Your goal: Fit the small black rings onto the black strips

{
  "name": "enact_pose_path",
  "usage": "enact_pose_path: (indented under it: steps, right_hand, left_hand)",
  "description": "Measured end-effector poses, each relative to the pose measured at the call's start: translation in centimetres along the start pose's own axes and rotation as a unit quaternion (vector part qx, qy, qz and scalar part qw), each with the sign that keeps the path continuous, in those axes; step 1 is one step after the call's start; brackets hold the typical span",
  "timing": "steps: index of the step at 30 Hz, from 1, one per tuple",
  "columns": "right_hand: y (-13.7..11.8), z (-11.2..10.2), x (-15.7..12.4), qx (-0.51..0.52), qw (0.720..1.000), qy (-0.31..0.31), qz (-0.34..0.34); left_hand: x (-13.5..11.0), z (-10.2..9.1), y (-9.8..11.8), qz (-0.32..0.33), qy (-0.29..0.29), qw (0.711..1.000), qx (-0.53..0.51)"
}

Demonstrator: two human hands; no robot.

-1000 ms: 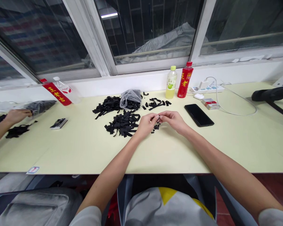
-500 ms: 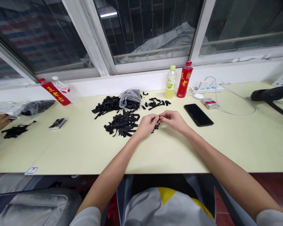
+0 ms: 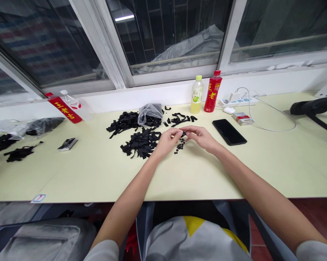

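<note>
My left hand (image 3: 167,142) and my right hand (image 3: 202,138) meet over the table, fingertips touching. Pinched between their fingers is a small black piece (image 3: 183,134), mostly covered, so its exact kind is unclear. Just below the fingers lie several small black rings (image 3: 180,146), some with a visible hole. Beside my left wrist is a pile of short black fabric strips (image 3: 140,144). Behind it, a second heap of strips (image 3: 125,121) lies partly under a clear plastic bag (image 3: 149,113).
A black phone (image 3: 229,132) lies to the right, near a small box (image 3: 242,119) and a white cable (image 3: 277,129). Two drink bottles, one yellow-green (image 3: 197,96) and one red (image 3: 212,92), stand by the window wall. More black strips (image 3: 20,153) lie at the far left.
My right fingers have stretched out over the left fingertips, and the black piece shows a little more. Another person's hand at the far left has gone out of view.
</note>
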State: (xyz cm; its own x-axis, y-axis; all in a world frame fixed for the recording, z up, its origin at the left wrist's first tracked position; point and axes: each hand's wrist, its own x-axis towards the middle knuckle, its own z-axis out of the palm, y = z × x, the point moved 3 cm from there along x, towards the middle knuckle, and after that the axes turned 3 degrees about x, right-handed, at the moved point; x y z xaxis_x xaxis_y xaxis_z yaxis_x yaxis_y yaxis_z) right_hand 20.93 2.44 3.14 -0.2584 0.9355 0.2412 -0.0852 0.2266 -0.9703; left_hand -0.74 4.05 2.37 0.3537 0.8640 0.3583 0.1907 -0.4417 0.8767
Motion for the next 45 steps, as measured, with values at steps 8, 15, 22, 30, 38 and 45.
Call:
enact_pose_path:
  steps: [8, 15, 22, 30, 38, 45]
  right_hand:
    - [0.0, -0.6, 0.2, 0.014, 1.0, 0.006, 0.01]
    - [0.0, -1.2, 0.3, 0.037, 0.999, 0.025, 0.027]
    - [0.1, -1.0, 0.3, 0.076, 0.996, 0.014, 0.048]
    - [-0.1, -0.1, 0.3, 0.044, 0.997, -0.018, 0.058]
    - [-0.9, 0.6, -0.1, 0.014, 0.999, 0.001, 0.034]
    - [-1.4, -0.3, -0.2, -0.076, 0.997, -0.005, 0.005]
  left_hand:
    - [-0.2, -0.1, 0.8, 0.025, -0.003, 0.999, 0.028]
    - [-0.2, -0.2, 1.1, 0.034, 0.017, 0.998, 0.042]
    - [-0.4, -0.3, 1.4, 0.079, 0.044, 0.993, 0.077]
    - [-0.7, -0.2, 1.8, 0.114, 0.074, 0.984, 0.118]
    - [-1.1, -0.1, 2.5, 0.072, 0.07, 0.988, 0.117]
    - [-1.2, 0.1, 2.9, 0.078, 0.039, 0.989, 0.117]
